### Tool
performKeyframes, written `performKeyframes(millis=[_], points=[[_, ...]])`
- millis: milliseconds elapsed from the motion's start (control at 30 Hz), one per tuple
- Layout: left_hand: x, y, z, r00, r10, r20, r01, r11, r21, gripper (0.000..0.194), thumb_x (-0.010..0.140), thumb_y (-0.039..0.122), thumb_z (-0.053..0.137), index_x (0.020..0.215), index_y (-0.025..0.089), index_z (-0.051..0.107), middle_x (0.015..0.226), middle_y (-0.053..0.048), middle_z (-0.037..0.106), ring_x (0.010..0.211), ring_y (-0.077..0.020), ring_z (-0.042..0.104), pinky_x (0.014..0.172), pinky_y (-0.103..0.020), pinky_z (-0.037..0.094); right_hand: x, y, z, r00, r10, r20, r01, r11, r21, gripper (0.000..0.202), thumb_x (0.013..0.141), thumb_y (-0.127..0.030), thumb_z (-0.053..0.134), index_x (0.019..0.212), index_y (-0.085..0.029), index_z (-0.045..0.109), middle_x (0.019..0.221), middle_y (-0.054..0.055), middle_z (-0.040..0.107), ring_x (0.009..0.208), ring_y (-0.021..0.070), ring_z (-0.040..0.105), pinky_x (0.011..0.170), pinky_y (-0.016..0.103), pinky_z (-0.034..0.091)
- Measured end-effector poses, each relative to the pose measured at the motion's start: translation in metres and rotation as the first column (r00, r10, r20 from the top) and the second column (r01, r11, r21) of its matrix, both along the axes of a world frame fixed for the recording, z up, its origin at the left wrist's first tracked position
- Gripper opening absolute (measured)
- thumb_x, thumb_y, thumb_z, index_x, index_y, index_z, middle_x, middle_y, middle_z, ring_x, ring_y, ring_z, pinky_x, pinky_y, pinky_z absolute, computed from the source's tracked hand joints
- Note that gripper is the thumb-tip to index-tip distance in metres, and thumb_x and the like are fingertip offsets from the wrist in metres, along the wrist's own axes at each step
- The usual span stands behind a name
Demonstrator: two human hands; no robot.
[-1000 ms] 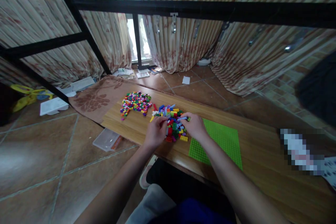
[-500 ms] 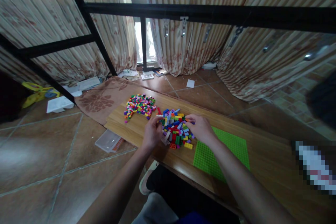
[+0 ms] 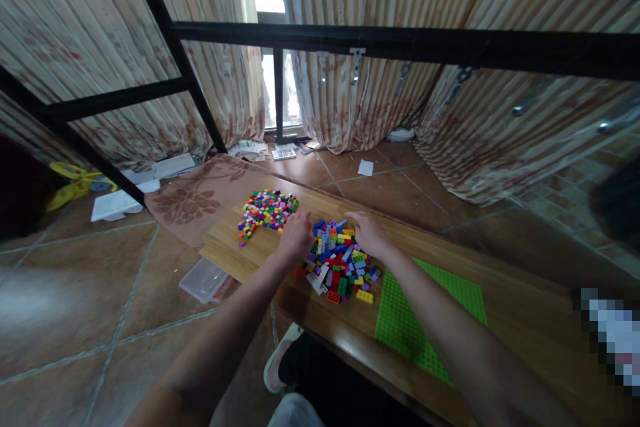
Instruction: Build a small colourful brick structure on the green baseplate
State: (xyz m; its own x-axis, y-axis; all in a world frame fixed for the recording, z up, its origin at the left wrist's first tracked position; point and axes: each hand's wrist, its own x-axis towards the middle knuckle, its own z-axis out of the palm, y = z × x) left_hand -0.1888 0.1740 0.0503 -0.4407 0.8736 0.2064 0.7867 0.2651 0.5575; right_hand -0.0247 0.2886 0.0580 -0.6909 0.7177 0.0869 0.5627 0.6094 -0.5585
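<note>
A pile of mixed larger building bricks (image 3: 340, 263) lies on the wooden bench top (image 3: 330, 330). My left hand (image 3: 297, 237) is at the pile's left edge, next to a heap of tiny colourful bricks (image 3: 267, 210); its fingers are bent and their tips are too small to read. At the pile's upper right edge is my right hand (image 3: 367, 232), thumb and fingers reaching toward the bricks, with nothing visible held. A green studded baseplate (image 3: 430, 313) lies right of the pile, partly under my right forearm.
A clear plastic box (image 3: 204, 280) sits on the tiled floor left of the bench. A brown patterned cloth (image 3: 193, 197) extends beyond the bench's far left end. Black metal bars (image 3: 350, 35) cross in front of striped curtains. Papers (image 3: 284, 152) lie on the floor.
My left hand has moved up along the pile's left side toward the tiny bricks. My right hand has shifted slightly toward the pile's far edge. The view has tilted a little upward.
</note>
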Motion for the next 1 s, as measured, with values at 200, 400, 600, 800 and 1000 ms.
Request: performKeyframes(millis=[200,400,600,800,1000], points=[[0.001,-0.001,-0.006,0.994,-0.067,0.082,0.066,0.998,0.017,0.036,0.086,0.010,0.041,0.119,0.013,0.057,0.110,-0.013,0.067,0.104,-0.0228,0.062,0.094,-0.036,0.045,-0.001,0.000,-0.002,0.996,0.084,-0.014,-0.085,0.994,-0.062,0.053,0.069,0.003,0.043,0.110,-0.019,0.068,0.116,0.006,0.067,0.111,0.0213,0.059,0.098,0.035,0.042],[0.000,-0.005,-0.015,0.892,-0.157,0.424,0.070,0.974,0.213,0.030,0.088,0.015,0.044,0.113,0.017,0.061,0.105,-0.008,0.069,0.098,-0.0177,0.064,0.089,-0.032,0.050,0.013,0.002,-0.003,0.994,0.068,-0.081,-0.079,0.987,-0.143,0.050,0.071,0.004,0.037,0.103,-0.016,0.069,0.100,0.006,0.073,0.091,0.0154,0.067,0.084,0.028,0.050],[0.000,-0.029,-0.015,0.855,-0.135,0.500,-0.014,0.959,0.282,0.032,0.089,0.023,0.047,0.117,0.016,0.060,0.119,-0.010,0.064,0.109,-0.0201,0.059,0.096,-0.034,0.046,0.021,-0.005,0.002,0.992,0.021,-0.122,-0.034,0.994,-0.107,0.034,0.078,-0.006,0.046,0.102,-0.015,0.069,0.098,0.007,0.072,0.089,0.0165,0.066,0.083,0.030,0.049],[0.015,-0.057,-0.019,0.859,-0.073,0.506,-0.067,0.965,0.253,0.038,0.090,0.033,0.048,0.123,0.017,0.057,0.112,-0.010,0.065,0.103,-0.0222,0.060,0.091,-0.037,0.047,0.017,-0.027,0.014,0.984,0.151,0.096,-0.155,0.987,0.038,0.027,0.077,-0.014,0.060,0.103,-0.018,0.068,0.103,0.008,0.067,0.098,0.0213,0.060,0.088,0.033,0.043],[0.028,-0.053,-0.021,0.826,-0.146,0.544,-0.041,0.948,0.316,0.038,0.091,0.037,0.047,0.121,0.018,0.058,0.118,-0.010,0.063,0.108,-0.0223,0.058,0.098,-0.037,0.043,0.019,-0.030,0.013,0.984,0.150,0.101,-0.160,0.981,0.105,0.026,0.081,-0.012,0.056,0.104,-0.020,0.067,0.098,0.006,0.067,0.097,0.0211,0.057,0.087,0.032,0.040]])
